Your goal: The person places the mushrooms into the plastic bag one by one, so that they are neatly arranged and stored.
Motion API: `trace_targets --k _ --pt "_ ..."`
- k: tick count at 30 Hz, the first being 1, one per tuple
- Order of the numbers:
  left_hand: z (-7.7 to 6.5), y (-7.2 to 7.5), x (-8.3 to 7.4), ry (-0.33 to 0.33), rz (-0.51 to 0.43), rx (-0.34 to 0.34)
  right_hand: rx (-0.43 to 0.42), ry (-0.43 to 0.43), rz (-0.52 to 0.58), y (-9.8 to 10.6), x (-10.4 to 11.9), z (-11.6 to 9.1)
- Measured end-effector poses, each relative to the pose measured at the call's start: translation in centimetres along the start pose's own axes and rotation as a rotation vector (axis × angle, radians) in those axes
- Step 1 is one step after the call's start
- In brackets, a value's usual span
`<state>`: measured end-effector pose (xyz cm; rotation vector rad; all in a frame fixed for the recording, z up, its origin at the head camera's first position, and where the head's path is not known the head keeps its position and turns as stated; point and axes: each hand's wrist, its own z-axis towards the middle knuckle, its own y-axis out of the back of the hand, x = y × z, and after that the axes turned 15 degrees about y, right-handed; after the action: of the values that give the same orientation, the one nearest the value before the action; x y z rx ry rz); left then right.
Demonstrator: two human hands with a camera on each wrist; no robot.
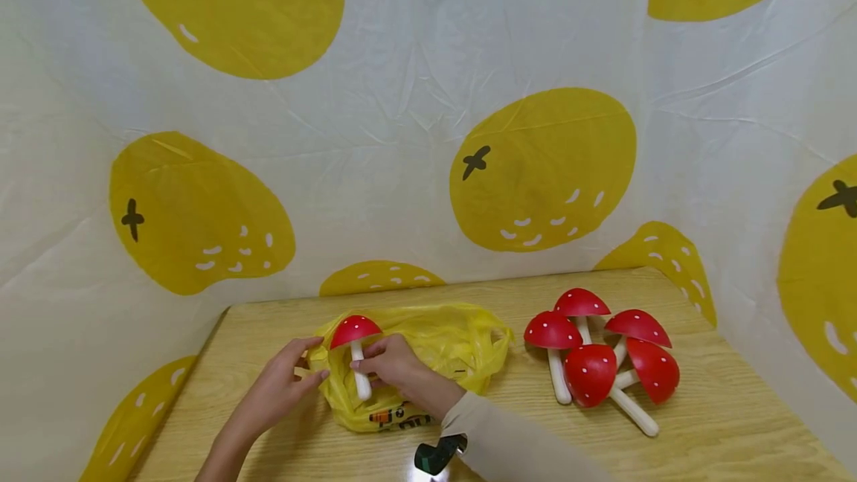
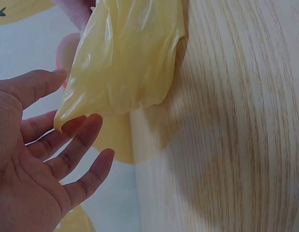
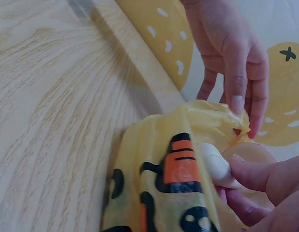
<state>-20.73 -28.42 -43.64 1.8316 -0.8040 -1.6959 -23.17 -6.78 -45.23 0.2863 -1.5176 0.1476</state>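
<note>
My right hand pinches the white stem of a toy mushroom with a red, white-dotted cap. The mushroom stands over the mouth of a yellow plastic bag, cap up. In the right wrist view, thumb and fingers press on the stem close by the printed side of the bag. My left hand is at the bag's left side, fingers spread and thumb apart. In the left wrist view, its fingertips touch the bag's edge.
Several more red-capped toy mushrooms lie in a cluster on the right of the wooden table. A white curtain with yellow fruit prints hangs behind and around the table. A dark strap device is on the right wrist.
</note>
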Motion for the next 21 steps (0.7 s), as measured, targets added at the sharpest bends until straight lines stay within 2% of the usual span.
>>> trace_targets --k 9,17,21 --pt "0.2 -0.1 0.1 -0.007 -0.010 0.016 0.015 -0.007 0.022 -0.5 -1.1 -0.3" --pt "0.4 -0.4 0.1 -0.046 0.019 -0.008 -0.034 0.013 0.122 -1.3 -1.3 -0.9" --pt "0.5 -0.4 0.1 -0.054 0.026 -0.011 -0.075 0.061 0.098 -1.0 -1.1 -0.5"
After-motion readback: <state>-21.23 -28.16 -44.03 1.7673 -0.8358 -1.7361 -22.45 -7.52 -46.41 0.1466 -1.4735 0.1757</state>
